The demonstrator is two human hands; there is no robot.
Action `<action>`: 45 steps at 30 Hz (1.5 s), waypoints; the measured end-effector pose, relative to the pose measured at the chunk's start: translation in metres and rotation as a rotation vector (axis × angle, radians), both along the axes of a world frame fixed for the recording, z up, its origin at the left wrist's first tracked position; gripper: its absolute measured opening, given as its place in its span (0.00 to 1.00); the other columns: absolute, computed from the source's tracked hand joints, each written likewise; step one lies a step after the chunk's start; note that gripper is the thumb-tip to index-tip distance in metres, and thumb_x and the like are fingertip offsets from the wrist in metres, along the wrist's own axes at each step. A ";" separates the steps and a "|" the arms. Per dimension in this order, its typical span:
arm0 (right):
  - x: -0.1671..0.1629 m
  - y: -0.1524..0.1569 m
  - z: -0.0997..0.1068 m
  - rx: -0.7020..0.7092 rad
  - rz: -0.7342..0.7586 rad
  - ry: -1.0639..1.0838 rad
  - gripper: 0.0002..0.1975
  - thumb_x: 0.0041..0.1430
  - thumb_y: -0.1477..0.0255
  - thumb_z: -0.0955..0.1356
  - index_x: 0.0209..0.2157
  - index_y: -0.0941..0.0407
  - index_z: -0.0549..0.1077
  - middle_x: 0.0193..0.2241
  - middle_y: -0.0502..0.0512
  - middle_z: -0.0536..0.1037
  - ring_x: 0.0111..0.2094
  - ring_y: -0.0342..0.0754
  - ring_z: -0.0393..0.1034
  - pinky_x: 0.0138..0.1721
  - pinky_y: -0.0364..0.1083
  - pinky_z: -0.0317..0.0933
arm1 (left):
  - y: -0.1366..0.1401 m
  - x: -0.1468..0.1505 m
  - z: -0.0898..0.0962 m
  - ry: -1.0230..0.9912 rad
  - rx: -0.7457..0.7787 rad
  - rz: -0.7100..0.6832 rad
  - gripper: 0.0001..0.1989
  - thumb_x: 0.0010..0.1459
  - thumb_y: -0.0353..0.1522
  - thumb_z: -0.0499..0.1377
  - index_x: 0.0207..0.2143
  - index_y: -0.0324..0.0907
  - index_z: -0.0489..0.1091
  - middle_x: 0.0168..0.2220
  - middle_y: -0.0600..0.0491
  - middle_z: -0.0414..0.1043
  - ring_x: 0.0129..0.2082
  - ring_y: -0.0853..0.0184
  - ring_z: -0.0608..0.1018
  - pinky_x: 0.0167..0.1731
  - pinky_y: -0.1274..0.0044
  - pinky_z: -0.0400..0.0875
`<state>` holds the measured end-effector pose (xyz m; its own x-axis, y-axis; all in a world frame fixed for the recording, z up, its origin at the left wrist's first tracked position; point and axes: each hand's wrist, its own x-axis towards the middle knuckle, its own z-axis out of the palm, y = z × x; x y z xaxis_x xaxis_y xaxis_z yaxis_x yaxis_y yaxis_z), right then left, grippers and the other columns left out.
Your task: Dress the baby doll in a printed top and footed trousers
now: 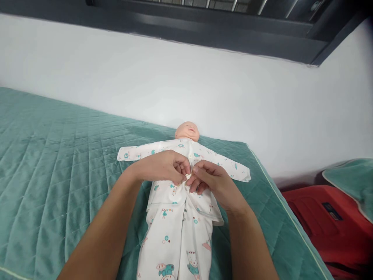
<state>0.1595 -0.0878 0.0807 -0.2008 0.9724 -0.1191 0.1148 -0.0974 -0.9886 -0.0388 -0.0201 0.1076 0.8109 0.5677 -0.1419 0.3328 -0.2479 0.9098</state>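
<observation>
A baby doll [187,131] lies on its back, dressed in a white printed shirt [166,192] and matching trousers [163,249]. Both sleeves stretch out sideways. Over the middle of the chest, my left hand [169,165] pinches the shirt's front edge between thumb and fingers. Close beside it, my right hand [211,179] is closed on the other front edge of the same shirt. The fingertips of the two hands nearly meet at the front opening, and they hide the spot they grip. Below them the shirt's lower front hangs apart.
Under the doll is a green quilted bed cover [72,167]. A white wall [163,77] rises behind it, with a dark window frame [175,27] above. To the right, past the bed's edge, stands a red suitcase [323,217] with green cloth [354,182] over part of it.
</observation>
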 end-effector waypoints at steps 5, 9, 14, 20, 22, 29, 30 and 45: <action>-0.001 -0.001 0.002 -0.019 0.002 0.006 0.15 0.62 0.58 0.67 0.30 0.55 0.69 0.29 0.54 0.82 0.27 0.44 0.75 0.27 0.41 0.63 | -0.001 0.001 0.000 -0.002 0.005 0.022 0.12 0.45 0.27 0.59 0.35 0.42 0.72 0.28 0.55 0.75 0.29 0.67 0.76 0.28 0.79 0.66; -0.001 -0.001 0.003 -0.010 0.001 0.005 0.15 0.62 0.58 0.67 0.30 0.55 0.69 0.30 0.54 0.82 0.27 0.44 0.75 0.26 0.41 0.63 | -0.001 0.002 0.000 0.020 0.006 0.036 0.11 0.44 0.27 0.59 0.34 0.42 0.72 0.27 0.56 0.75 0.29 0.68 0.76 0.27 0.79 0.65; -0.001 -0.001 0.002 0.001 0.009 -0.004 0.14 0.64 0.60 0.66 0.30 0.55 0.69 0.29 0.54 0.81 0.27 0.44 0.75 0.26 0.41 0.63 | -0.001 0.002 -0.001 0.021 0.006 0.045 0.11 0.42 0.26 0.59 0.33 0.42 0.71 0.26 0.56 0.73 0.27 0.68 0.75 0.24 0.80 0.64; 0.000 -0.001 0.000 0.012 0.000 0.002 0.15 0.63 0.59 0.67 0.29 0.55 0.70 0.26 0.52 0.79 0.24 0.42 0.72 0.25 0.41 0.62 | -0.004 0.002 -0.002 -0.084 -0.062 0.072 0.17 0.41 0.23 0.57 0.36 0.44 0.67 0.30 0.58 0.70 0.27 0.71 0.75 0.24 0.81 0.67; 0.000 -0.001 -0.001 0.017 -0.004 0.013 0.15 0.62 0.59 0.67 0.29 0.55 0.70 0.25 0.51 0.79 0.23 0.42 0.70 0.24 0.41 0.61 | -0.004 0.001 -0.001 -0.094 -0.086 0.057 0.15 0.42 0.23 0.57 0.35 0.44 0.66 0.30 0.58 0.70 0.26 0.71 0.75 0.23 0.81 0.68; 0.000 -0.001 -0.001 0.033 -0.012 0.030 0.16 0.62 0.58 0.67 0.27 0.55 0.70 0.25 0.51 0.78 0.21 0.41 0.68 0.23 0.42 0.58 | -0.002 -0.001 -0.002 -0.092 -0.079 0.018 0.11 0.45 0.24 0.56 0.33 0.43 0.66 0.29 0.57 0.70 0.26 0.71 0.74 0.23 0.81 0.69; 0.000 -0.001 -0.001 0.034 -0.014 0.034 0.16 0.62 0.58 0.67 0.27 0.55 0.70 0.24 0.51 0.78 0.21 0.41 0.68 0.23 0.42 0.58 | -0.002 -0.001 -0.002 -0.082 -0.075 0.017 0.11 0.45 0.24 0.56 0.33 0.43 0.66 0.30 0.56 0.70 0.26 0.71 0.74 0.23 0.81 0.69; 0.012 0.008 -0.011 0.236 -0.305 0.337 0.10 0.59 0.63 0.69 0.27 0.53 0.70 0.27 0.50 0.72 0.24 0.42 0.62 0.26 0.43 0.58 | -0.003 -0.011 0.004 0.093 -0.044 0.012 0.09 0.53 0.34 0.60 0.37 0.41 0.73 0.25 0.55 0.73 0.20 0.72 0.73 0.21 0.82 0.66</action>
